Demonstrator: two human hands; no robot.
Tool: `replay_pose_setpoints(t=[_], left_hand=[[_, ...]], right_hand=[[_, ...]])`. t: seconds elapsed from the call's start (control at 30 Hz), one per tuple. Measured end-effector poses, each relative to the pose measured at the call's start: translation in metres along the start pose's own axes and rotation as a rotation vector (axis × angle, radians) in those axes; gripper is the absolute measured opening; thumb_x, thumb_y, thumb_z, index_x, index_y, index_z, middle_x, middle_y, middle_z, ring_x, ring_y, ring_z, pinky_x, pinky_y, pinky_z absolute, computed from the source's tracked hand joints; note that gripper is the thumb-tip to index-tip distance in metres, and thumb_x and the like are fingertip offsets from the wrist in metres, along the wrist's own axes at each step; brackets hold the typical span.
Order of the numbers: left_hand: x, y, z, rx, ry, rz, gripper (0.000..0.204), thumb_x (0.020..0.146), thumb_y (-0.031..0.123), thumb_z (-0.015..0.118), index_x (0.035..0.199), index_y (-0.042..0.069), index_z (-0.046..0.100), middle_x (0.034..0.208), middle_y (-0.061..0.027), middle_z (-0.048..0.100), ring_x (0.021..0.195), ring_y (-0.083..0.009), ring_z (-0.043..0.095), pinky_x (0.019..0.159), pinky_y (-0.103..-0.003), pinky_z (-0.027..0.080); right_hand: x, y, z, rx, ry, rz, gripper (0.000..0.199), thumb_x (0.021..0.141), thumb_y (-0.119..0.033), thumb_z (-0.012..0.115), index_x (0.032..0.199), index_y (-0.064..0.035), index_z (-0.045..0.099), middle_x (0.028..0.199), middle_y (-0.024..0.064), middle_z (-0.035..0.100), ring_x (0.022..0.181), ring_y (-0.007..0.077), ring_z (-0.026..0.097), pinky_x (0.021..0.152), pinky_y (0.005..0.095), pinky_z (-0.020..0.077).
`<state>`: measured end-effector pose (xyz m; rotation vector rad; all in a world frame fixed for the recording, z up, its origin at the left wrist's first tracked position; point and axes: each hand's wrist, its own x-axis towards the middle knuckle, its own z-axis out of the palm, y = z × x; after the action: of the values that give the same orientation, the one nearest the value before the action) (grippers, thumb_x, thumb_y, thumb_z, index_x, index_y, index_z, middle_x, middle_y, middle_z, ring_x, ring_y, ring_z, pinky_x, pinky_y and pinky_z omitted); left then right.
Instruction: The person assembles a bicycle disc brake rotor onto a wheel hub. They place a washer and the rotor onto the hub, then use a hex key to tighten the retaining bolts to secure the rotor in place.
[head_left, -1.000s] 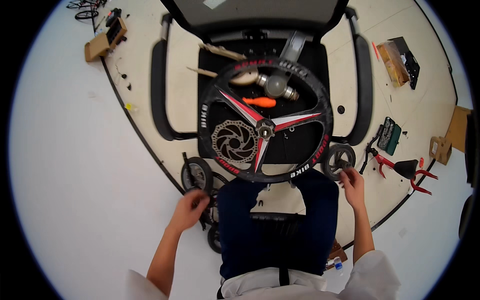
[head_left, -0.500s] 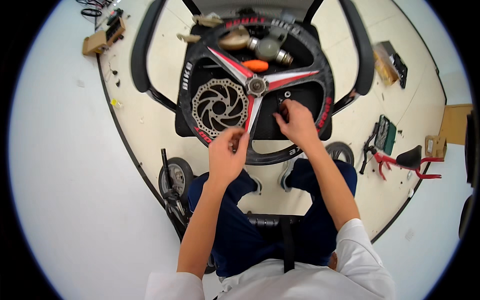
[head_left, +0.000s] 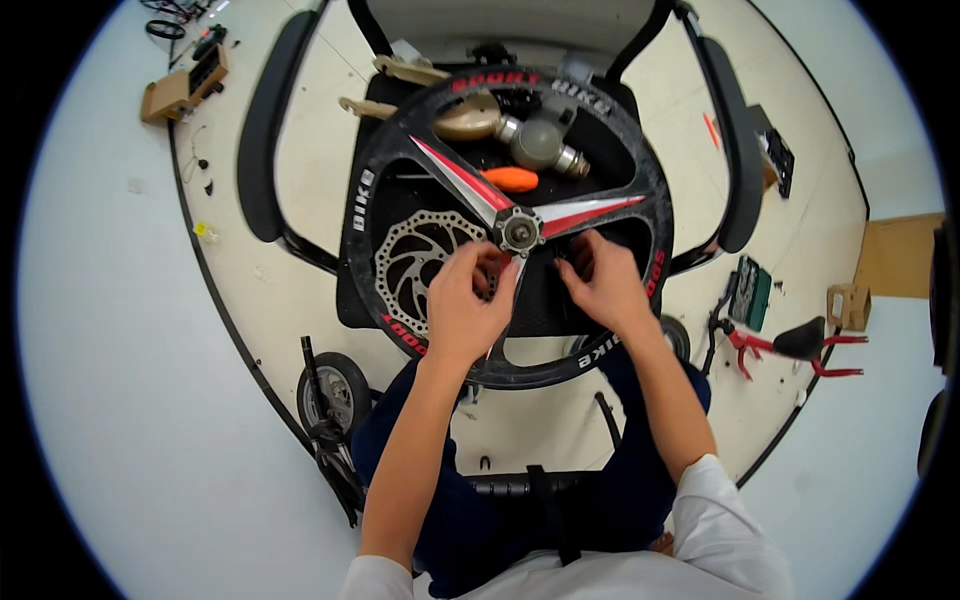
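Note:
A black three-spoke wheel (head_left: 592,212) with red and white spoke faces lies flat on the chair seat. Close below its metal hub (head_left: 520,232), my left hand (head_left: 468,305) is at the lower spoke, thumb and fingers drawn together. My right hand (head_left: 608,288) reaches into the opening right of that spoke, its fingers curled into a pinch. Whatever either hand pinches is too small or hidden. Partly under my left hand, a vented brake disc (head_left: 405,268) shows through the left opening. Through the upper opening I see an orange-handled screwdriver (head_left: 510,180) and a grey rounded part with metal ends (head_left: 540,147).
Black armrests (head_left: 262,140) flank the seat. Beige levers (head_left: 370,107) stick out at the wheel's upper left. On the floor are a small black wheel (head_left: 335,393) at left, and a green tool case (head_left: 750,295), a red frame with black saddle (head_left: 800,340) and a cardboard box (head_left: 848,305) at right.
My left hand has moved from the wheel's lower spoke up toward the hub. The chair and wheel sit lower in view. A small nut seen earlier beside my right hand no longer shows.

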<state>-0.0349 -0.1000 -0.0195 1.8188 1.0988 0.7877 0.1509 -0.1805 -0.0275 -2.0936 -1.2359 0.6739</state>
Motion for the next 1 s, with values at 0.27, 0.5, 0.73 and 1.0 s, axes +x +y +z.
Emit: replay_pose_setpoints(t=[0.27,0.5,0.73,1.0], left_hand=[[0.04,-0.006,0.013,0.048,0.054,0.195,0.029,0.075,0.013,0.084,0.076,0.005,0.056,0.062,0.0002,0.054,0.051,-0.0058,0.045,0.046,-0.022,0.034],[0.042,-0.002,0.013,0.038,0.057,0.212,0.032,0.073,0.01,0.083,0.096,0.006,0.061,0.068,0.0011,0.058,0.053,-0.0039,0.044,0.047,-0.02,0.031],[0.04,-0.007,0.007,0.04,-0.008,0.17,0.041,0.072,0.012,0.081,0.108,0.007,0.061,0.069,-0.0021,0.059,0.055,-0.0131,0.05,0.053,-0.026,0.042],[0.042,-0.007,0.008,0.023,-0.025,0.208,0.043,0.071,0.008,0.072,0.111,0.006,0.059,0.07,-0.0038,0.058,0.057,-0.0168,0.054,0.055,-0.028,0.044]], right_hand=[[-0.007,-0.009,0.009,-0.213,-0.178,0.014,0.028,0.079,-0.024,0.079,0.073,0.0003,0.065,0.07,0.0176,0.067,0.066,0.0353,0.068,0.061,0.043,0.0538],[0.008,0.007,-0.011,-0.195,0.131,-0.027,0.019,0.083,-0.013,0.074,0.094,0.0014,0.068,0.077,0.0158,0.064,0.069,0.031,0.065,0.062,0.0399,0.0513],[0.017,0.027,-0.013,-0.28,0.169,-0.164,0.009,0.084,-0.007,0.07,0.09,-0.0002,0.069,0.079,0.0159,0.066,0.073,0.0342,0.066,0.066,0.0419,0.0524],[-0.017,-0.008,0.0,-0.261,-0.122,-0.119,0.027,0.081,-0.022,0.08,0.076,0.0,0.066,0.059,0.0121,0.063,0.052,0.0264,0.062,0.052,0.0345,0.0492]])
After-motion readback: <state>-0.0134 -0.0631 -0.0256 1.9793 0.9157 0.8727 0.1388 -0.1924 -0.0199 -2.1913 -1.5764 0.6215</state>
